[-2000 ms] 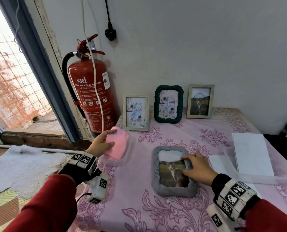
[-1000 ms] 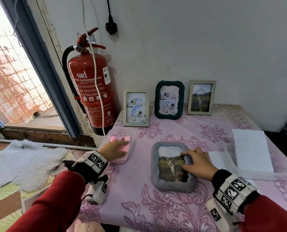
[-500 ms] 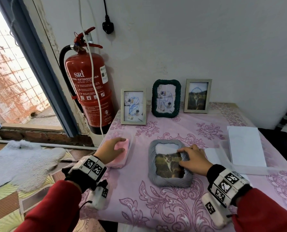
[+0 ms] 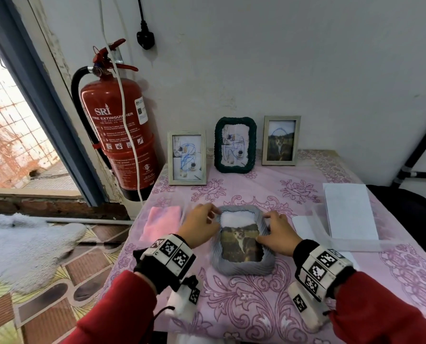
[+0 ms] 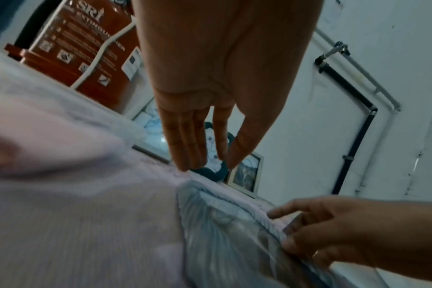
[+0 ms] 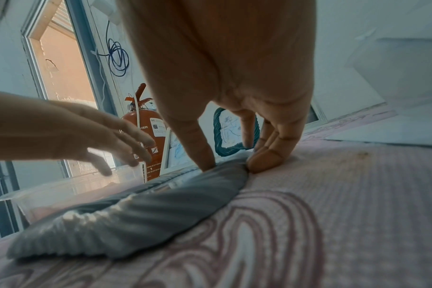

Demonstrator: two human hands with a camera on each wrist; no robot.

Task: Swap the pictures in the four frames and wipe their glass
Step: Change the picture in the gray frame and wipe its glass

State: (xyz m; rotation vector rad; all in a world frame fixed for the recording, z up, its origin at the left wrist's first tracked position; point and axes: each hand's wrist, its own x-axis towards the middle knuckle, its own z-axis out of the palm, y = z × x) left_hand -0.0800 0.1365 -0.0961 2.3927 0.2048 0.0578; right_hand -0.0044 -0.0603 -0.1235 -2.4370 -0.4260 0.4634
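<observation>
Both hands are placed at the grey ribbed fabric-covered picture frame [image 4: 241, 240], which lies flat on the worktop [image 4: 269, 296] under a pink floral cloth. On the frame's right edge the right hand [image 4: 276, 234] is set, thumb on top by the glass and bent fingers [image 6: 265, 157] pressed against the outer rim, so that the edge is pinched. At the frame's upper left corner the left hand [image 4: 199, 229] is seen with fingers [image 5: 185, 144] straight and relaxed; nothing is held in it, and whether the fingertips touch the frame cannot be told, since the hand is blurred. A cat photograph [image 4: 240, 244] is seen inside the grey frame, with a white strip above it.

Just left of the left hand a clear plastic tub [image 6: 69, 187] is stood on the worktop, and a folded pink cloth [image 4: 161, 224] is kept in it.

Along the wall three more frames are stood upright: a pale wooden frame [image 4: 186, 158] with a blue-scribbled picture, a dark green rope-edged frame [image 4: 235, 145] with another scribbled picture, and a second pale wooden frame [image 4: 281, 140] with a cat picture marked by a blue loop. White sheets of paper [image 4: 348, 209] are laid on the right of the worktop. A red fire extinguisher [image 4: 117, 135] is mounted beside the worktop's left end.
</observation>
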